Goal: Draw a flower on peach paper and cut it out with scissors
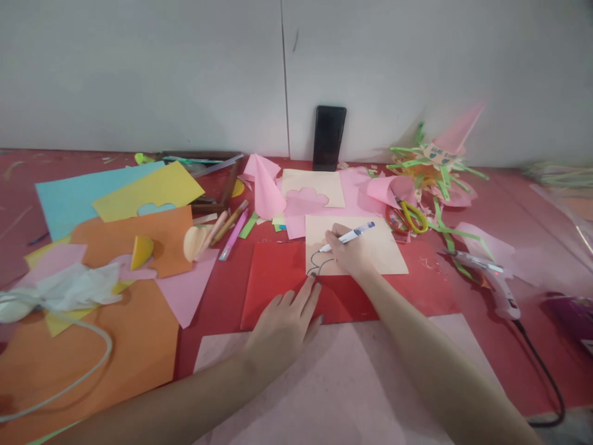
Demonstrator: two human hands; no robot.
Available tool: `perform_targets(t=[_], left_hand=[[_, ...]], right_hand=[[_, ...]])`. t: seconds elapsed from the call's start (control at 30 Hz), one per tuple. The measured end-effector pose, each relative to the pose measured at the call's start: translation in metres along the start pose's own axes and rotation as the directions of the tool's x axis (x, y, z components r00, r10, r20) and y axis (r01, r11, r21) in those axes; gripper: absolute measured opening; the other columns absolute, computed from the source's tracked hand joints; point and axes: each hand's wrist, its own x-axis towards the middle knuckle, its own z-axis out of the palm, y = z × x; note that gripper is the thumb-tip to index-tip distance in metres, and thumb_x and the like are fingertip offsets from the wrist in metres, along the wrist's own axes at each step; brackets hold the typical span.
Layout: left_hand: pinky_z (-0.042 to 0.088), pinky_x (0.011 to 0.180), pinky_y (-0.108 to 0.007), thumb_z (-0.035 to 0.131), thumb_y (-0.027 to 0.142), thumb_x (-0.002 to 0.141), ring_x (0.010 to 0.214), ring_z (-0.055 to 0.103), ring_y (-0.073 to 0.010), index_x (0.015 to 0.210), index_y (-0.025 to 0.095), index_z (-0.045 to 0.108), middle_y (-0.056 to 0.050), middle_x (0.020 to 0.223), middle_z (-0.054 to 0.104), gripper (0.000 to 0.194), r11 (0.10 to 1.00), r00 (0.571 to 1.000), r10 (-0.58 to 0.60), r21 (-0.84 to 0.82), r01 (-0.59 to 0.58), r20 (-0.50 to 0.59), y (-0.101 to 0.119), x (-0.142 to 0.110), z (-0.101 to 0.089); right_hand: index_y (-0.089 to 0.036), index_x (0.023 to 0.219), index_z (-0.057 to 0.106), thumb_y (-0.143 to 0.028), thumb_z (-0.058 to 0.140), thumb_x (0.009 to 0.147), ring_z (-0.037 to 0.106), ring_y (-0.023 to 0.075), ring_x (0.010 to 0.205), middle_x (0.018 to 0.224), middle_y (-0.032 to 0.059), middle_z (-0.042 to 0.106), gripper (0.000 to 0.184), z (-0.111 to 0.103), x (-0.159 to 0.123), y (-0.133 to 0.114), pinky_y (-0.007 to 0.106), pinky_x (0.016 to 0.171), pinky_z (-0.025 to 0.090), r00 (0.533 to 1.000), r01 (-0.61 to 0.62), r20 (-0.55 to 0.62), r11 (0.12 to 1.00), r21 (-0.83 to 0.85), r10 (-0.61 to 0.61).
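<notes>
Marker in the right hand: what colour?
The marker is mostly white, dark bluish at its back end; head view shows it.

Dark curved lines mark the cream card [383, 248]; the pen [354, 233] is white with a dark-blue end. The surface [210, 312] is red. Orange sheet [143, 327] at eight o'clock, light-blue sheet [74, 199] between nine and ten, pink cone [458, 131] at two.

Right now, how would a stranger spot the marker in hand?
Find the black phone against the pale wall. Below it in view, the right hand holds the marker at a cream sheet with dark curved lines. Unlike the pink pen lying further left, it is white with a dark blue end.
</notes>
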Motion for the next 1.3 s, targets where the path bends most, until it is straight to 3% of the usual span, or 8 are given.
perform_targets(t=[0.13, 0.27, 0.43, 0.63, 0.8, 0.97, 1.13, 1.3], left_hand=[[0.045, 0.07, -0.034, 0.031, 0.034, 0.089, 0.081, 0.058, -0.019, 0.126, 0.013, 0.045, -0.012, 0.132, 0.047, 0.046, 1.0, 1.0, -0.003, -0.001, 0.003, 0.015, -0.0002, -0.0003, 0.0009], [0.045, 0.07, -0.034, 0.031, 0.034, 0.089, 0.082, 0.058, -0.0188, 0.128, 0.014, 0.044, -0.012, 0.132, 0.047, 0.045, 0.999, 1.0, -0.015, -0.043, 0.016, 0.017, -0.0002, -0.0003, 0.0002], [0.046, 0.07, -0.034, 0.031, 0.034, 0.089, 0.083, 0.058, -0.0189, 0.127, 0.015, 0.045, -0.011, 0.131, 0.048, 0.045, 0.999, 1.0, -0.015, -0.043, 0.015, 0.006, -0.0002, 0.0, 0.0], [0.046, 0.069, -0.034, 0.031, 0.034, 0.089, 0.081, 0.058, -0.0187, 0.127, 0.014, 0.045, -0.011, 0.132, 0.047, 0.045, 1.0, 1.0, -0.006, -0.006, 0.006, 0.001, 0.0, -0.0005, 0.0021], [0.046, 0.07, -0.034, 0.031, 0.034, 0.089, 0.081, 0.058, -0.0188, 0.127, 0.014, 0.045, -0.011, 0.131, 0.048, 0.045, 1.0, 1.0, -0.012, -0.024, 0.012, 0.006, 0.0002, -0.0006, 0.0015], [0.047, 0.069, -0.033, 0.032, 0.033, 0.089, 0.079, 0.058, -0.0181, 0.125, 0.011, 0.046, -0.01, 0.131, 0.049, 0.045, 1.0, 1.0, 0.008, 0.016, -0.008, -0.008, 0.0001, 0.0005, 0.0008], [0.045, 0.069, -0.033, 0.032, 0.034, 0.089, 0.08, 0.058, -0.0185, 0.126, 0.014, 0.046, -0.011, 0.131, 0.048, 0.044, 1.0, 1.0, -0.014, -0.019, 0.014, 0.0, 0.0003, 0.0001, 0.0005], [0.046, 0.07, -0.034, 0.032, 0.034, 0.089, 0.082, 0.058, -0.0187, 0.126, 0.015, 0.046, -0.01, 0.131, 0.048, 0.044, 0.999, 1.0, -0.022, -0.038, 0.022, 0.002, 0.0007, -0.0004, 0.0009]], right_hand=[[-0.021, 0.053, 0.025, -0.024, 0.043, 0.073, 0.037, 0.007, 0.044, 0.046, -0.0068, 0.029, 0.027, 0.0003, -0.0002, 0.0005, 0.019, 0.042, 0.026, 0.996, -0.012, -0.083, 1.0, 0.024, 0.014], [-0.021, 0.052, 0.028, -0.028, 0.043, 0.075, 0.037, 0.0072, 0.041, 0.043, -0.0072, 0.03, 0.028, -0.0009, -0.0008, 0.0001, 0.019, 0.042, 0.027, 0.996, -0.054, -0.065, 0.994, 0.093, 0.06], [-0.021, 0.052, 0.03, -0.029, 0.044, 0.076, 0.037, 0.0073, 0.041, 0.041, -0.0073, 0.031, 0.029, -0.0003, -0.0005, -0.0004, 0.019, 0.043, 0.03, 0.999, -0.033, -0.024, 0.999, 0.043, 0.034], [-0.02, 0.052, 0.026, -0.023, 0.043, 0.072, 0.039, 0.007, 0.044, 0.044, -0.0066, 0.033, 0.027, 0.0, -0.0002, -0.0019, 0.018, 0.041, 0.026, 0.996, -0.033, -0.085, 0.999, 0.005, 0.033], [-0.02, 0.052, 0.031, -0.026, 0.044, 0.075, 0.041, 0.007, 0.041, 0.041, -0.0075, 0.033, 0.027, -0.0025, -0.0016, -0.0053, 0.017, 0.042, 0.03, 0.996, -0.067, -0.045, 0.994, 0.091, 0.072], [-0.02, 0.053, 0.034, -0.029, 0.044, 0.077, 0.039, 0.0074, 0.039, 0.039, -0.0075, 0.033, 0.027, -0.0022, -0.0018, -0.0062, 0.018, 0.041, 0.03, 0.999, -0.053, -0.002, 0.998, 0.04, 0.053], [-0.02, 0.051, 0.026, -0.022, 0.043, 0.072, 0.039, 0.0067, 0.042, 0.042, -0.0072, 0.031, 0.027, -0.001, -0.0012, -0.0053, 0.017, 0.04, 0.026, 0.996, -0.032, -0.085, 0.999, -0.018, 0.031], [-0.021, 0.051, 0.027, -0.02, 0.043, 0.069, 0.047, 0.0084, 0.044, 0.041, -0.0068, 0.035, 0.025, -0.001, -0.0014, -0.0048, 0.017, 0.039, 0.029, 0.992, -0.066, -0.102, 0.997, 0.045, 0.07]])
